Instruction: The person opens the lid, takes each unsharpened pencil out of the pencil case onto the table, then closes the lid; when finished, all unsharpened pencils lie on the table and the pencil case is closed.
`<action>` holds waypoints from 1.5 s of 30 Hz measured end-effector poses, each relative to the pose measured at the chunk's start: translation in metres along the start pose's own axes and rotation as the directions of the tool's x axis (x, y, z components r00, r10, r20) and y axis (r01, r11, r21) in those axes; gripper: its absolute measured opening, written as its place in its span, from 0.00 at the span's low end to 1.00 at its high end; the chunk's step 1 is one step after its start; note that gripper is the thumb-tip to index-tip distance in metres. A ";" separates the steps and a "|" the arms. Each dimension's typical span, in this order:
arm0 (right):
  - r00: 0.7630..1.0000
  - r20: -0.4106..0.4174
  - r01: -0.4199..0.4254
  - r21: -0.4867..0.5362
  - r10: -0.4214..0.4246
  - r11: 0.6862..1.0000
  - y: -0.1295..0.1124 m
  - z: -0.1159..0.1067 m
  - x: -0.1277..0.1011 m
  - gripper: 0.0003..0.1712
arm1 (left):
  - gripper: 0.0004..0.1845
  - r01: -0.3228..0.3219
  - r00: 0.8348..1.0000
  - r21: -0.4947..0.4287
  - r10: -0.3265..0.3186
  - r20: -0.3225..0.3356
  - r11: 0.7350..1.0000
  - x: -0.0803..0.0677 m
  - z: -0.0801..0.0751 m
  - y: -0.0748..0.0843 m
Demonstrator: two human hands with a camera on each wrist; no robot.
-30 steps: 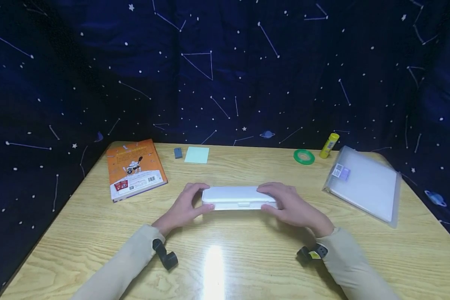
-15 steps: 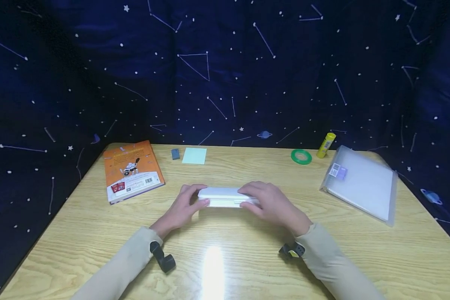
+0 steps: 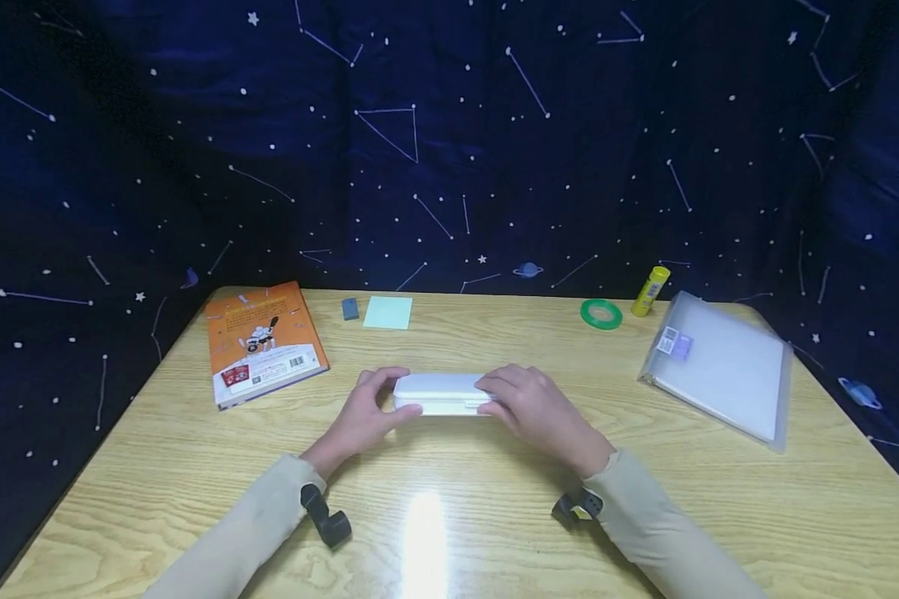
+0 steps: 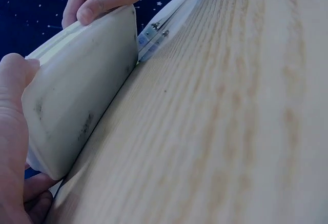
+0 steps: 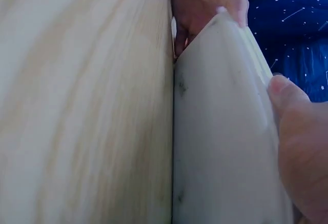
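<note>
A white pencil case with a clasp on its front is held near the middle of the table, its lid down. My left hand grips its left end, thumb at the front and fingers behind. Toward the other end, my right hand pinches it, thumb by the clasp and fingers over the lid; this hides the right end. In the left wrist view the smudged underside of the pencil case shows, tilted up with a long edge at the table. The right wrist view shows the right thumb against its upper edge.
An orange book lies at the left. Along the back are a dark blue eraser, a pale green paper square, a green tape roll and a yellow glue stick. A clear folder lies at the right.
My right hand has slid left along the pencil case, from its right end to beside the clasp. The left hand keeps its grip. The head view has shifted slightly.
</note>
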State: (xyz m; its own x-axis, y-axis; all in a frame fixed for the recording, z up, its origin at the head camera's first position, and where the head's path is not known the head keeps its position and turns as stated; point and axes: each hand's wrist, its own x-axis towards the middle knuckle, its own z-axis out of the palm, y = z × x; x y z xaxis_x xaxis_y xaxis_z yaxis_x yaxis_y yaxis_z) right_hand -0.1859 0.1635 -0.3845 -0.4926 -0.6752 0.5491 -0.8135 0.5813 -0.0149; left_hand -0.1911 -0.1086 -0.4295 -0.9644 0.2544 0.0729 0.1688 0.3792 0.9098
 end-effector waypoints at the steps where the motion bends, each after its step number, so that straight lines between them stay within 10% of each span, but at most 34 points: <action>1: 1.000 -0.003 0.005 -0.010 -0.005 1.000 0.000 0.000 0.000 0.21 | 0.35 -0.002 1.000 0.001 0.002 -0.004 1.000 0.000 0.000 0.000; 16: 0.994 -0.058 0.097 0.072 -0.093 0.993 0.011 -0.005 0.002 0.17 | 0.48 -0.128 0.991 0.182 0.120 0.051 0.975 0.001 0.001 -0.007; 27: 0.977 0.058 -0.212 0.290 0.204 0.933 0.059 -0.020 0.050 0.06 | 0.70 -0.234 0.971 0.205 0.220 0.090 0.950 0.001 -0.002 -0.007; 37: 0.882 0.222 -0.467 0.306 0.415 0.829 0.096 -0.002 0.072 0.11 | 0.72 -0.223 0.974 0.307 0.203 0.096 0.925 0.000 0.002 -0.011; 45: 0.906 0.139 -0.422 0.256 0.399 0.870 0.093 0.001 0.070 0.09 | 0.72 -0.225 0.974 0.350 0.196 0.114 0.909 0.000 0.002 -0.010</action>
State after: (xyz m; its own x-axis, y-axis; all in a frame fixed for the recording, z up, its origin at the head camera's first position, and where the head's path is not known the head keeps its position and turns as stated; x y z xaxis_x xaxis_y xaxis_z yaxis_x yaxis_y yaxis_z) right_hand -0.2967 0.1694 -0.3483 -0.8139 -0.4435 0.3755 -0.5789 0.6743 -0.4584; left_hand -0.1922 -0.1109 -0.4395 -0.8826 0.4240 0.2029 0.4415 0.5995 0.6676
